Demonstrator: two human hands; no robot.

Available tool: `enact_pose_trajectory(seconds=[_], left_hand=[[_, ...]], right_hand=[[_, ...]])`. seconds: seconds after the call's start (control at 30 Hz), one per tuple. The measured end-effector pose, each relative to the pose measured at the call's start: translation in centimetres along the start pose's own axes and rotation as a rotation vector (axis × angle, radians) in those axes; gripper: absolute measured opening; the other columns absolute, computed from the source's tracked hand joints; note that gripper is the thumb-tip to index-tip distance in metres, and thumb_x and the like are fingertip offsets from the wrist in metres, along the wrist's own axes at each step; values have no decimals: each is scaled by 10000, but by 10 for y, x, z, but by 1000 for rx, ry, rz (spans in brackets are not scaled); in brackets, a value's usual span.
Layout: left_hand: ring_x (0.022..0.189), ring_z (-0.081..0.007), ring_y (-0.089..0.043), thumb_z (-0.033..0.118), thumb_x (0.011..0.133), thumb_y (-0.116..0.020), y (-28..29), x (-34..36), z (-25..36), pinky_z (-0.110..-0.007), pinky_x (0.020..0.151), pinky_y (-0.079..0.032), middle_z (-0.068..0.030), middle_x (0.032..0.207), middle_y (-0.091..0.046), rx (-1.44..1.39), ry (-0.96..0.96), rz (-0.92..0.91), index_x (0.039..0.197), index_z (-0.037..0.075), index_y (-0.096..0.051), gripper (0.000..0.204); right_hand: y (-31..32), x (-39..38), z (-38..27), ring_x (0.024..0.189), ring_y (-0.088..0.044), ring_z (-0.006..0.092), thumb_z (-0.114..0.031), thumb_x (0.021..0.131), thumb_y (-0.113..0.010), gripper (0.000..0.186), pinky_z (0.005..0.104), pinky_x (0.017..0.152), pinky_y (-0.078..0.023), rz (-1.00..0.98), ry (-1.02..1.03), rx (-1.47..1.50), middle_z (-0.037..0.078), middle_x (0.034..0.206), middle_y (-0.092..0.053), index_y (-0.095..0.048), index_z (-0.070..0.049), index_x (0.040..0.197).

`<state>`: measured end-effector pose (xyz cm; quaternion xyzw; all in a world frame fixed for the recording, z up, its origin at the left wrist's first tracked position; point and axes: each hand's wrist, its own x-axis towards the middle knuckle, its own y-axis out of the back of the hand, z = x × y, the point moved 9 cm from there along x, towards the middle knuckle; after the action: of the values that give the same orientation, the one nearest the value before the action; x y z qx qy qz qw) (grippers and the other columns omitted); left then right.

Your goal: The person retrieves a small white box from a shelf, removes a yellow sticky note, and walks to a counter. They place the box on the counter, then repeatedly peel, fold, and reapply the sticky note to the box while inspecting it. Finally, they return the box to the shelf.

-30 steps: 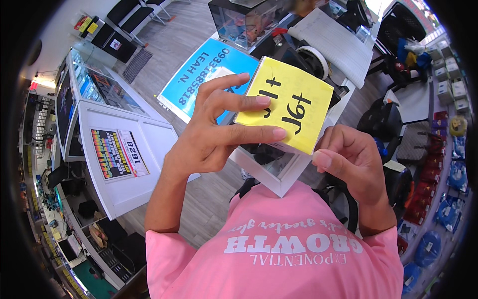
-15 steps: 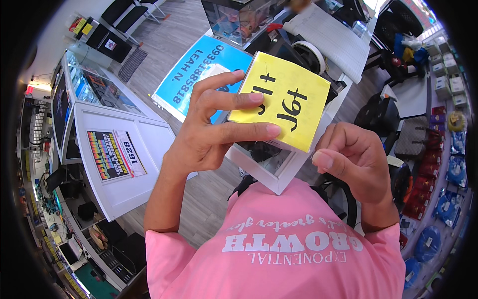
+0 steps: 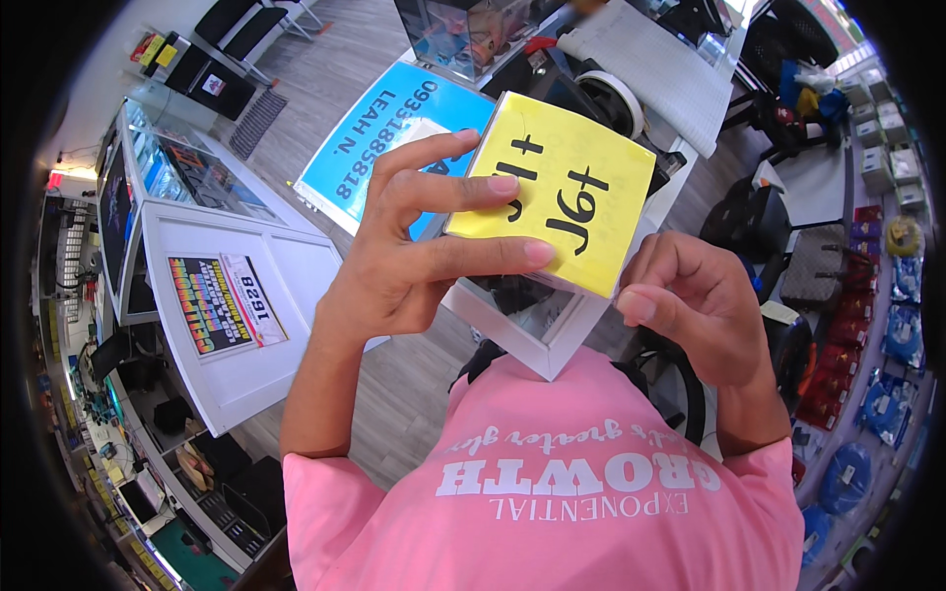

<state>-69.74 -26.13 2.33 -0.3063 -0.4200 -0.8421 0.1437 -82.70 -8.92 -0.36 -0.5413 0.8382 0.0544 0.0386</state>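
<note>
A small square box [image 3: 591, 148] with a yellow top marked in black handwriting is held over the corner of a white-framed glass case [image 3: 552, 355]. My left hand [image 3: 409, 246] grips it from the left, with two fingertips lying on the yellow face. At the box's lower right edge, my right hand [image 3: 690, 300] has its fingers curled and thumb bent in a pinch; what, if anything, is between them is hidden.
Beyond lie a blue sign [image 3: 345, 158], a glass tank [image 3: 443, 30] and a white ribbed sheet [image 3: 660, 74]. A white display cabinet [image 3: 236, 384] stands left, black chairs [image 3: 227, 30] farther back. Hanging packaged goods [image 3: 902, 335] line the right.
The box and my left hand have moved slightly up and leftward in the picture, along with much of the background. My right hand stays pinched at the box's lower right edge.
</note>
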Motion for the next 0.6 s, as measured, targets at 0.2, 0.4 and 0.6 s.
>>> enact_pose_trajectory(seconds=[0.2, 0.4, 0.6], left_hand=[[1368, -323, -470, -22, 782, -632, -3, -3, -1, -431, 1126, -415, -5, 1296, -631, -16, -15, -5, 1085, 290, -810, 470], [1377, -310, -463, -17, 784, -645, -4, -5, -3, -420, 1125, -383, -8, 1289, -639, -56, 12, 6, 1098, 283, -814, 466], [1383, -309, -460, -38, 796, -644, -5, -10, -6, -432, 1157, -328, -4, 1311, -647, -146, 70, 23, 1116, 280, -815, 482]], right_hand=[[-2, 5, 11, 766, -560, 65, -191, 943, -772, 224, 237, 678, -434, -1, 73, 29, 17, 817, -657, -647, -20, 869], [-8, 8, 27, 786, -575, 72, -220, 941, -777, 247, 240, 704, -450, 31, 79, 177, 32, 845, -675, -648, -21, 877], [-13, 13, 49, 738, -582, 70, -268, 924, -795, 299, 227, 687, -453, 53, 72, 245, 21, 772, -665, -634, -26, 854]])
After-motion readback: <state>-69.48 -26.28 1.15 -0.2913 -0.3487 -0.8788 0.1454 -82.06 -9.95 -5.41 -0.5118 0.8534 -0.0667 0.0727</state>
